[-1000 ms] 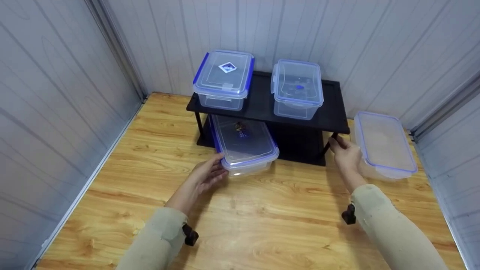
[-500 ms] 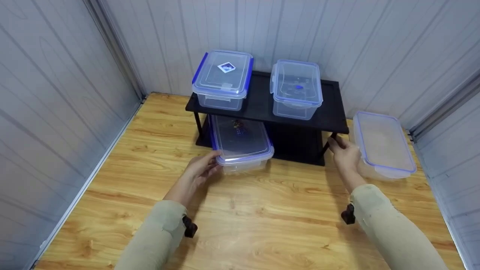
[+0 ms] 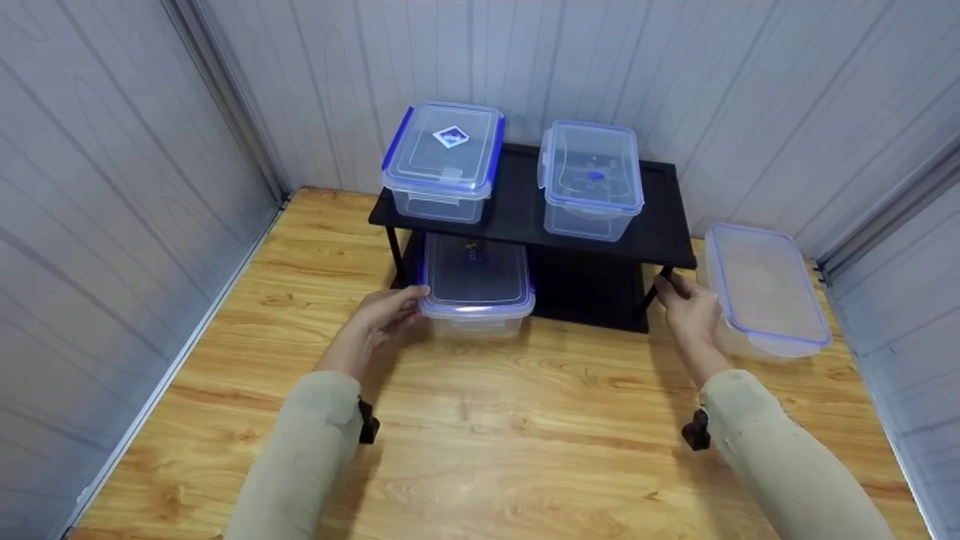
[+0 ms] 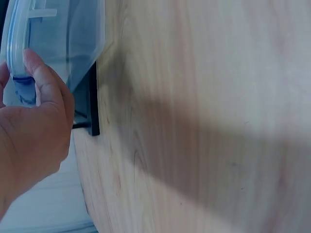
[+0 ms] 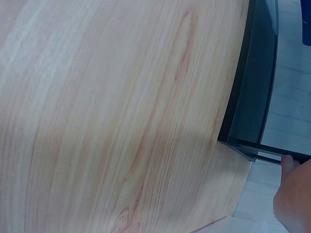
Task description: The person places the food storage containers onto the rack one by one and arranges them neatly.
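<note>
A clear food container with a blue-edged lid (image 3: 480,277) sits partly inside the lower level of a black two-tier rack (image 3: 600,289), its front end jutting past the rack's edge. My left hand (image 3: 382,315) grips that container's front left corner, thumb on the lid's edge. In the left wrist view the fingers (image 4: 46,82) of this hand curl about the lid's blue clip. At the rack's front right post, my right hand (image 3: 691,307) pinches the thin black upright. Only part of the right hand (image 5: 294,194) shows in the right wrist view, at the post.
Two lidded clear containers stand on the upper tier, one with a diamond label (image 3: 442,161) at left and another (image 3: 592,180) at right. A larger clear container (image 3: 769,289) lies right of the rack on the wooden table (image 3: 480,435). Pale panel walls (image 3: 337,75) enclose the table.
The container in my left hand has slid back and left, deeper into the lower level, and turned straighter with the rack. My right hand has stayed on the post.
</note>
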`<state>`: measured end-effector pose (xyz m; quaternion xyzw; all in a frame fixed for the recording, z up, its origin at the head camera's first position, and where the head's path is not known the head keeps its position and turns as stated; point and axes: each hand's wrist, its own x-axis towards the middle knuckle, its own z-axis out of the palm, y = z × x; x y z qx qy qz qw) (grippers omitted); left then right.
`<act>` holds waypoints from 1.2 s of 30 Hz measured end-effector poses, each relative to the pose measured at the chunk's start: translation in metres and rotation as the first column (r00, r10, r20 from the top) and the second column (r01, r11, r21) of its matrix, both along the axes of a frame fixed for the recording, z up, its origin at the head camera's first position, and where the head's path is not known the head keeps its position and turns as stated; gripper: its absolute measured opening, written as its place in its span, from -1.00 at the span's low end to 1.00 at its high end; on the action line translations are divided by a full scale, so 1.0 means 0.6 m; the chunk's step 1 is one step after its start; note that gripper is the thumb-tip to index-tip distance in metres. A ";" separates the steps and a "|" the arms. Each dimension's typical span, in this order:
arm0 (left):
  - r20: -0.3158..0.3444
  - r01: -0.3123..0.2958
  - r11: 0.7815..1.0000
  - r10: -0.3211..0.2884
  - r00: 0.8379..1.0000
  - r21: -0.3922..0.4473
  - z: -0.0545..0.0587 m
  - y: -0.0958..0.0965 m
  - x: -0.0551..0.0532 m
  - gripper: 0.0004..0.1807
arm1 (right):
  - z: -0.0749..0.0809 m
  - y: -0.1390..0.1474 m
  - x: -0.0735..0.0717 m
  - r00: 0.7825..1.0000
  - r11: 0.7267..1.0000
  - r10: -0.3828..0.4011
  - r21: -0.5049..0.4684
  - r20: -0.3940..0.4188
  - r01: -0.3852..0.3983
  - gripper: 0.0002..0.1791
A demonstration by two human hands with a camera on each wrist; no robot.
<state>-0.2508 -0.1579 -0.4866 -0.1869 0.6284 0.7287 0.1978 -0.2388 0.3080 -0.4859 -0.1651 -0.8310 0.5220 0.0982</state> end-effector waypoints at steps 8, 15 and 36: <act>-0.008 -0.034 0.999 0.033 0.999 -0.035 -0.001 -0.004 -0.020 -0.36 | -0.001 -0.004 -0.002 1.000 1.000 -0.015 -0.021 -0.007 0.015 -0.46; 0.000 -0.103 0.993 0.103 0.995 0.053 0.004 -0.003 -0.018 -0.31 | 0.001 -0.006 -0.007 1.000 0.998 -0.012 -0.058 -0.021 0.011 -0.50; 0.072 -0.318 0.912 0.310 0.948 0.260 0.009 0.042 0.021 -0.69 | -0.004 -0.001 -0.008 0.999 1.000 -0.029 -0.010 -0.036 0.029 -0.51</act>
